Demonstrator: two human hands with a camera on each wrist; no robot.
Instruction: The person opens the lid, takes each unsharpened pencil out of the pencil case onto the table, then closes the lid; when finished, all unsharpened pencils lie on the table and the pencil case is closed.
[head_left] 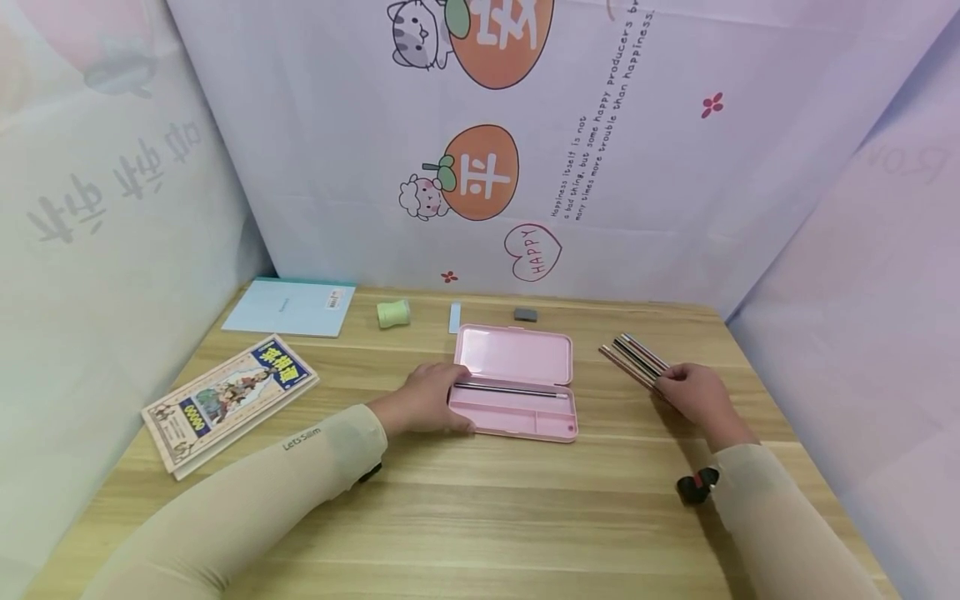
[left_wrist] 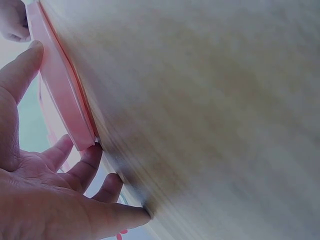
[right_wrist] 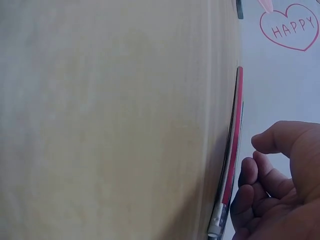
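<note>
A pink pencil case [head_left: 513, 329] lies open on the table, its lid tipped back. One dark pencil [head_left: 517, 389] rests in its long compartment. My left hand [head_left: 426, 400] holds the left end of the case, thumb along the near side and fingers about the end; in the left wrist view the thumb [left_wrist: 31, 62] meets the pink wall. Further right, several pencils [head_left: 633, 358] lie side by side on the table. My right hand [head_left: 697, 396] is over their near ends, fingers loosely bent. The right wrist view shows a red pencil [right_wrist: 234, 145] beside the fingers, with a gap between thumb and forefinger.
Along the back are a light blue notebook [head_left: 288, 307], a green sharpener-like object [head_left: 393, 313], a pale blue strip [head_left: 454, 317] and a dark grey eraser [head_left: 526, 315]. An illustrated book [head_left: 228, 400] lies at the left. Printed cloth walls [head_left: 637, 250] enclose the table.
</note>
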